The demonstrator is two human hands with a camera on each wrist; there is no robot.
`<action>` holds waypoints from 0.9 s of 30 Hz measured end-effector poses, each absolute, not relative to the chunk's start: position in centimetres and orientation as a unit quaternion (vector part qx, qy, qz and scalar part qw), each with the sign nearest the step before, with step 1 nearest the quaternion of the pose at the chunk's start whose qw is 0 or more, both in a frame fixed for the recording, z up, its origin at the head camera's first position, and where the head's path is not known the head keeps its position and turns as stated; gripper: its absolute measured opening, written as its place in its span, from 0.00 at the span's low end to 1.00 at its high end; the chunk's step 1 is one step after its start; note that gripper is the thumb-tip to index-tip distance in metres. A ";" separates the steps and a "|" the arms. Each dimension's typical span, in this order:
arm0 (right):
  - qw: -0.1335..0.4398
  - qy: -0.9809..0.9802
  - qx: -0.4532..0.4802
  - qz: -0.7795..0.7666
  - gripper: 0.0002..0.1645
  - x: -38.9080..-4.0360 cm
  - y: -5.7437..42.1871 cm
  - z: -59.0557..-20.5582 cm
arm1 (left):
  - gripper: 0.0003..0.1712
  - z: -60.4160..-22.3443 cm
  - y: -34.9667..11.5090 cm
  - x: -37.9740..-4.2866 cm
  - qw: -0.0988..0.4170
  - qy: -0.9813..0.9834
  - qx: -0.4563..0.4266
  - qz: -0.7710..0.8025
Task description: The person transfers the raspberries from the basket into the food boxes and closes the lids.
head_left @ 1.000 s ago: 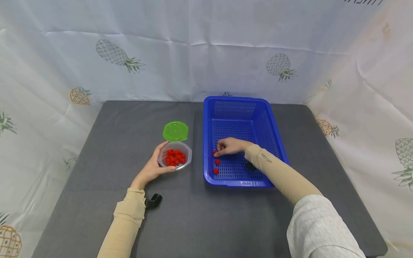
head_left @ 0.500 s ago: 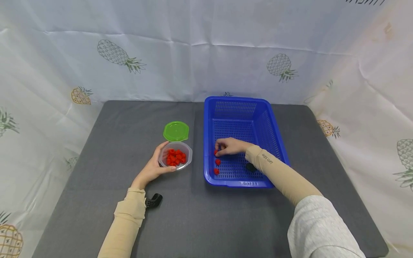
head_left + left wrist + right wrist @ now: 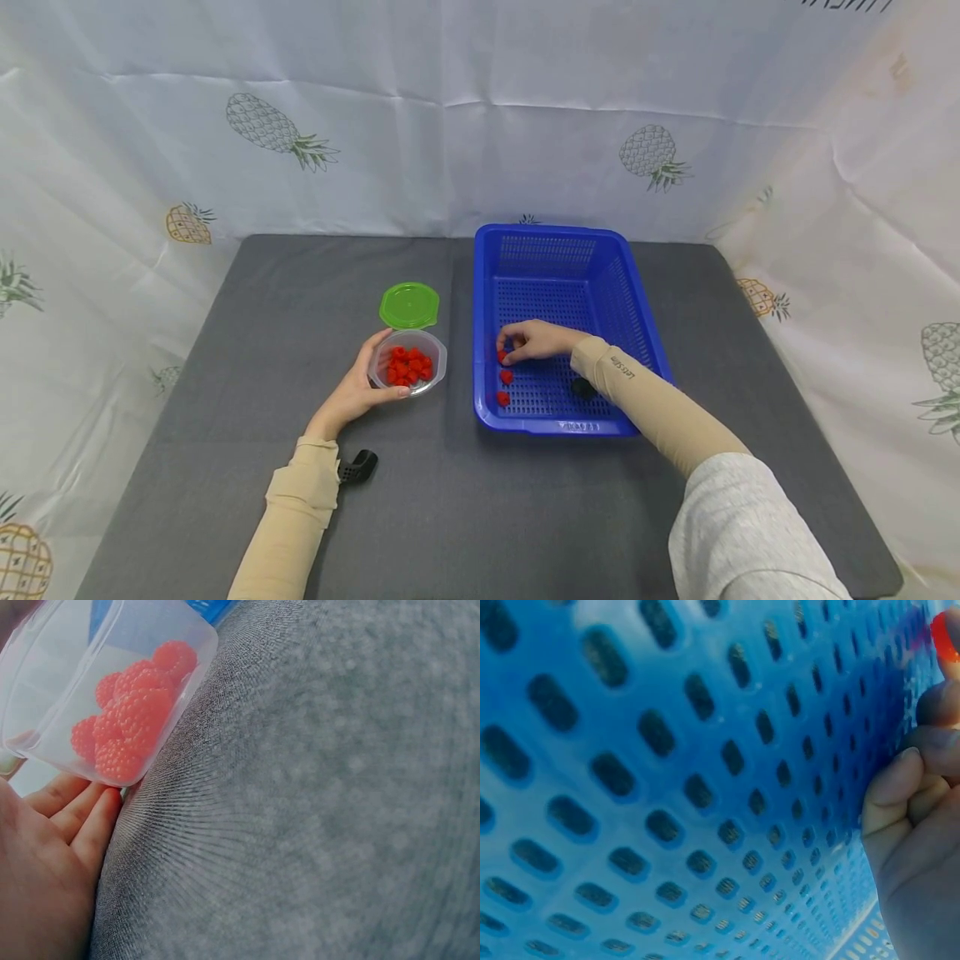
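My left hand (image 3: 348, 402) grips a clear plastic tub (image 3: 438, 367) by its side, thumb at the near edge and fingers at the far edge. Inside the tub lie several red raspberries (image 3: 135, 712). Over in the blue basket (image 3: 482, 317), my right hand (image 3: 542, 339) pinches a raspberry (image 3: 502, 356) low by the left wall. In the right wrist view this raspberry (image 3: 945, 636) shows only partly, at the fingertips in the upper right corner. Two more raspberries sit nearer me in the basket, a middle one (image 3: 506, 377) and a front one (image 3: 503, 399).
A green lid (image 3: 409, 306) lies flat just behind the tub. The black wrist camera (image 3: 358, 467) juts from the left sleeve; another dark one (image 3: 582, 387) hangs under the right wrist. Grey cloth (image 3: 420, 517) covers the table, with pineapple-print curtains behind and beside it.
My right fingertips have shifted slightly at the raspberry, which shows a little more than one second ago. The left hand and the tub have stayed in place.
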State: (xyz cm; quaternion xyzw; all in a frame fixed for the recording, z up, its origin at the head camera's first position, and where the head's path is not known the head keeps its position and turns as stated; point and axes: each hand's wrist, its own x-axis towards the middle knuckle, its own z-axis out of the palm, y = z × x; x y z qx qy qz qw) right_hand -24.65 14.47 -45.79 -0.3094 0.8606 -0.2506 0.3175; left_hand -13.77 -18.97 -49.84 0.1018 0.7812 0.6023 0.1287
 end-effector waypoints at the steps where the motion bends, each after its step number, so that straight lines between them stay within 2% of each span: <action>1: 0.320 0.859 -0.310 -0.254 0.11 -24.7 14.5 -45.7 | 0.54 -49.9 -19.0 -13.8 0.128 0.781 0.102 0.602; 13: 0.333 0.838 -0.308 -0.303 0.12 -24.5 14.5 -44.5 | 0.53 -49.9 -19.0 -13.8 0.121 0.781 0.110 0.603; 27: 0.322 0.825 -0.302 -0.353 0.11 -24.4 14.5 -40.4 | 0.55 -49.8 -19.1 -13.8 0.119 0.780 0.116 0.603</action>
